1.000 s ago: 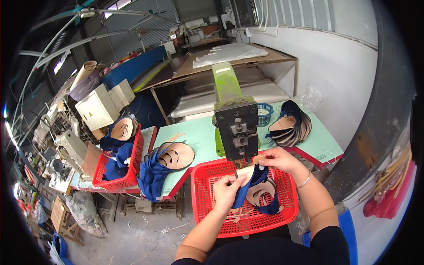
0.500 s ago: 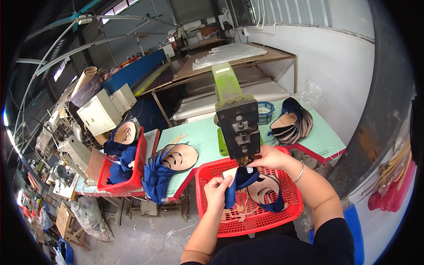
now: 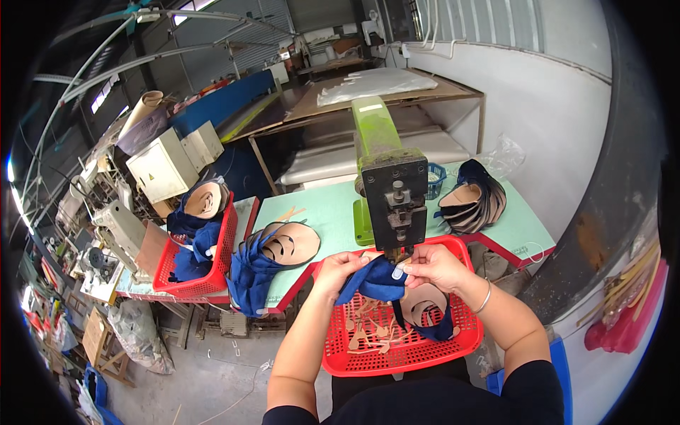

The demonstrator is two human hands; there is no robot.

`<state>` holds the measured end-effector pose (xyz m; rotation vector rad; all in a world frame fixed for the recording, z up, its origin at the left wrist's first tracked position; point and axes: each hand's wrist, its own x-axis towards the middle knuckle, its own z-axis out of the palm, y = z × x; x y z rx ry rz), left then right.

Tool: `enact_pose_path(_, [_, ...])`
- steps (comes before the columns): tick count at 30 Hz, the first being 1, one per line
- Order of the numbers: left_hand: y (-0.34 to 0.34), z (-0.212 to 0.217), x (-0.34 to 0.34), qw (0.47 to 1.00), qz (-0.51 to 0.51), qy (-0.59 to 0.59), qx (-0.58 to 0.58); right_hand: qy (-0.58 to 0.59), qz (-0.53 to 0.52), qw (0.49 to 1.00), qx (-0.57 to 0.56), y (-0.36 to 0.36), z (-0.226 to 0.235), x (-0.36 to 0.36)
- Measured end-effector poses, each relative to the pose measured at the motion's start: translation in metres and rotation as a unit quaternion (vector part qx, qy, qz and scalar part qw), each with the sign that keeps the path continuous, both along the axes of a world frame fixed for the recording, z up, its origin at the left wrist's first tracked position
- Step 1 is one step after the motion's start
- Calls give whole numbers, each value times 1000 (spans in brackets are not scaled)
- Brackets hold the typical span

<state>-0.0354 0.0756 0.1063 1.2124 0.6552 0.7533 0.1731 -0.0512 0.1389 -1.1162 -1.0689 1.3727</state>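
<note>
Dark blue shoe upper (image 3: 379, 280) with a tan lining, limp and folded, pinched between the fingers (image 3: 354, 261) of the left hand (image 3: 340, 268) and the fingers (image 3: 404, 268) of the right hand (image 3: 433, 265). Bunched blue fold held up between both sets of fingertips, just under the punch head of the green press (image 3: 392, 202). Tan cut-out part hanging below the right fingers, trailing down into the red basket (image 3: 425, 350). Blue strap drooping beneath it.
</note>
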Motion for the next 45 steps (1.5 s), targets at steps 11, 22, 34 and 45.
enact_pose_path(11, [24, 36, 9, 988, -123, 94, -5, 210, -49, 976, -23, -14, -23, -23])
enact_pose_path(22, [23, 23, -2, 988, -108, 106, -15, 233, -28, 971, -31, -11, -29, -28])
enact_pose_path(34, [-65, -28, -6, 987, 126, -90, -42, 110, -85, 988, 70, -20, -33, -29])
enact_pose_path(45, [-87, -35, -1, 974, 171, -131, -75, 75, -102, 989, 73, -17, -30, -29])
